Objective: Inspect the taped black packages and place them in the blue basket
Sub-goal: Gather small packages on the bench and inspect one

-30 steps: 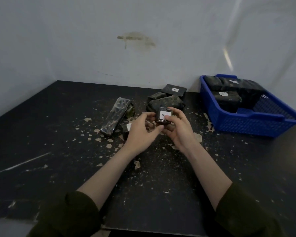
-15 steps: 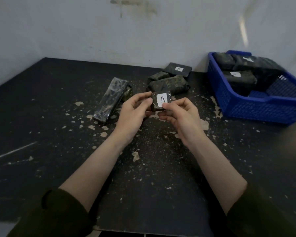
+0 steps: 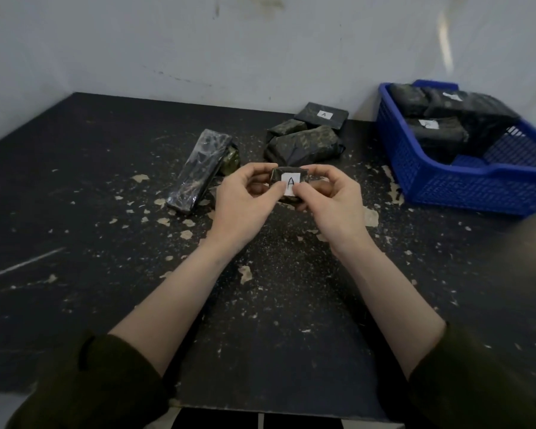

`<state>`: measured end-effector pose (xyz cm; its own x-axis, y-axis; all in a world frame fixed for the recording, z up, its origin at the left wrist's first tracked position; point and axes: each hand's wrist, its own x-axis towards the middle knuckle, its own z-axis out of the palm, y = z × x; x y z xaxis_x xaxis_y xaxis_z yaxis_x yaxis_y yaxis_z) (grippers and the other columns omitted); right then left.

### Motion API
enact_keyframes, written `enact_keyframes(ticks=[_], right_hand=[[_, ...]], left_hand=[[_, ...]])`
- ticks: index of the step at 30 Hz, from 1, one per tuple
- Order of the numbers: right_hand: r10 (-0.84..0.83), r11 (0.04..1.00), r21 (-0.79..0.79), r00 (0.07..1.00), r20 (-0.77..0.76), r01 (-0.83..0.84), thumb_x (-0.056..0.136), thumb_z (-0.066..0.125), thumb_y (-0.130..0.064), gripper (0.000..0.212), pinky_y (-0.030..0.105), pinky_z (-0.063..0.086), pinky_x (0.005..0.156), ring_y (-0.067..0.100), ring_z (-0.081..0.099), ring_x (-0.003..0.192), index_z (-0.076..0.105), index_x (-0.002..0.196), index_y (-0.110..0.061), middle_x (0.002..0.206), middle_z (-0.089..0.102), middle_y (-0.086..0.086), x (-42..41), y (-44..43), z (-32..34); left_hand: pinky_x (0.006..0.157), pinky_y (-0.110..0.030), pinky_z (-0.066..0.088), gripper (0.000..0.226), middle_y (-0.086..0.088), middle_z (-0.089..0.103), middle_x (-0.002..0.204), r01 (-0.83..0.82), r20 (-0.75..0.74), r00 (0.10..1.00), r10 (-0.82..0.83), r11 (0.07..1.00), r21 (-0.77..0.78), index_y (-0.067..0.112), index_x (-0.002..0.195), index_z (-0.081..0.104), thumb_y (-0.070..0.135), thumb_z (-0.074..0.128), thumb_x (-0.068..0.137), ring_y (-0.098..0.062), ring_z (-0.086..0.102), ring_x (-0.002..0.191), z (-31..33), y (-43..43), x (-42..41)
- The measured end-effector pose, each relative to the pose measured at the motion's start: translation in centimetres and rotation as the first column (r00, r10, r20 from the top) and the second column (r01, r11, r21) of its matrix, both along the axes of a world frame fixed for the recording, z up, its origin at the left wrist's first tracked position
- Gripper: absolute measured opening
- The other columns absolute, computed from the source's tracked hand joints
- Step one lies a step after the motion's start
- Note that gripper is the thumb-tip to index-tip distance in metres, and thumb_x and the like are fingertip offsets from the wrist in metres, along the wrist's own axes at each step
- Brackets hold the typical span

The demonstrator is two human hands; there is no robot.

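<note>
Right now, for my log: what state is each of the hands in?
Left hand: grips the small black taped package with a white "A" label.
Right hand: pinches the same package.

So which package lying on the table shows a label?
The flat package by the wall, white label up. The long shiny one and the mottled ones show none.

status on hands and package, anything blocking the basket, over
Left grip and right grip both pinch the package, label A toward camera. Basket to the right, partly filled. No obstacle seen between.
</note>
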<state>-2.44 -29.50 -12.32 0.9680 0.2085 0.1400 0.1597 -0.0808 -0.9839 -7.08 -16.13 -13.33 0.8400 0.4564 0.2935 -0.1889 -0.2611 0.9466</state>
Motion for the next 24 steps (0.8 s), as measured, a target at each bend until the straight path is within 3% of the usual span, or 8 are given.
enact_keyframes(ticks=[6, 11, 15, 18, 20, 22, 24], right_hand=[[0.021, 0.999, -0.027, 0.999, 0.027, -0.020, 0.085, 0.074, -0.009, 0.029, 0.041, 0.058, 0.075, 0.016, 0.064, 0.067, 0.067, 0.113, -0.012, 0.085, 0.074, 0.015, -0.2, 0.1, -0.2], [-0.011, 0.998, -0.063, 0.994, 0.106, 0.018, 0.083, 0.077, -0.012, 0.027, 0.045, 0.060, 0.076, 0.018, 0.070, 0.073, 0.067, 0.107, -0.019, 0.079, 0.073, 0.002, -0.2, 0.1, -0.2], [0.045, 0.998, -0.054, 0.991, 0.123, -0.039, 0.081, 0.081, -0.013, 0.033, 0.047, 0.061, 0.080, 0.025, 0.074, 0.085, 0.065, 0.108, -0.024, 0.095, 0.075, 0.005, -0.3, -0.1, -0.3], [0.119, 0.993, 0.016, 0.988, 0.100, -0.121, 0.083, 0.077, -0.004, 0.036, 0.052, 0.059, 0.084, 0.026, 0.072, 0.093, 0.063, 0.112, -0.021, 0.110, 0.072, 0.007, -0.3, -0.4, 0.2], [0.148, 0.980, 0.127, 0.988, 0.044, -0.153, 0.084, 0.072, -0.005, 0.032, 0.051, 0.059, 0.086, 0.025, 0.069, 0.093, 0.064, 0.112, -0.017, 0.113, 0.069, 0.013, -0.4, -0.5, 0.6], [0.152, 0.966, 0.213, 0.988, 0.000, -0.148, 0.080, 0.068, -0.014, 0.026, 0.051, 0.057, 0.086, 0.029, 0.067, 0.095, 0.066, 0.106, -0.018, 0.115, 0.065, 0.021, -0.4, -0.6, 0.9], [0.134, 0.969, 0.207, 0.991, 0.017, -0.134, 0.079, 0.067, -0.014, 0.021, 0.055, 0.056, 0.085, 0.030, 0.065, 0.093, 0.067, 0.099, -0.019, 0.105, 0.065, 0.017, -0.6, -0.6, 1.0]], left_hand=[[0.080, -0.018, 0.055, 0.025, 0.008, 0.071, 0.097, -0.017, -0.007, 1.000, 0.018, 1.000, 0.017, 0.020, 0.106, 0.068, 0.013, 0.075, 0.083, -0.006, 0.067, 0.089, -0.1, 0.2, 0.0], [0.081, -0.017, 0.053, 0.029, 0.009, 0.070, 0.100, 0.028, 0.025, 0.999, -0.028, 0.999, 0.030, 0.021, 0.110, 0.066, 0.012, 0.075, 0.084, -0.003, 0.067, 0.090, -0.1, 0.1, 0.0], [0.092, -0.025, 0.054, 0.036, 0.005, 0.070, 0.110, 0.044, 0.044, 0.998, -0.046, 0.997, 0.056, 0.020, 0.116, 0.063, 0.011, 0.076, 0.083, -0.008, 0.067, 0.103, -0.3, 0.3, 0.1], [0.091, -0.020, 0.052, 0.041, 0.005, 0.069, 0.112, 0.044, 0.083, 0.995, -0.051, 0.996, 0.079, 0.016, 0.119, 0.063, 0.006, 0.077, 0.082, -0.005, 0.065, 0.106, -0.1, 0.5, -0.1], [0.091, -0.017, 0.050, 0.042, 0.003, 0.068, 0.115, 0.067, 0.104, 0.992, -0.072, 0.996, 0.056, 0.014, 0.120, 0.062, 0.003, 0.075, 0.082, -0.004, 0.065, 0.108, 0.2, 0.6, -0.2], [0.095, -0.023, 0.051, 0.039, 0.002, 0.068, 0.116, 0.106, 0.121, 0.987, -0.104, 0.994, -0.014, 0.014, 0.121, 0.062, 0.007, 0.071, 0.084, -0.006, 0.065, 0.109, 0.5, 0.5, -0.3], [0.094, -0.031, 0.054, 0.035, 0.002, 0.068, 0.114, 0.148, 0.133, 0.983, -0.129, 0.978, -0.147, 0.017, 0.119, 0.060, 0.014, 0.063, 0.085, -0.010, 0.066, 0.107, 0.8, 0.3, -0.5]])
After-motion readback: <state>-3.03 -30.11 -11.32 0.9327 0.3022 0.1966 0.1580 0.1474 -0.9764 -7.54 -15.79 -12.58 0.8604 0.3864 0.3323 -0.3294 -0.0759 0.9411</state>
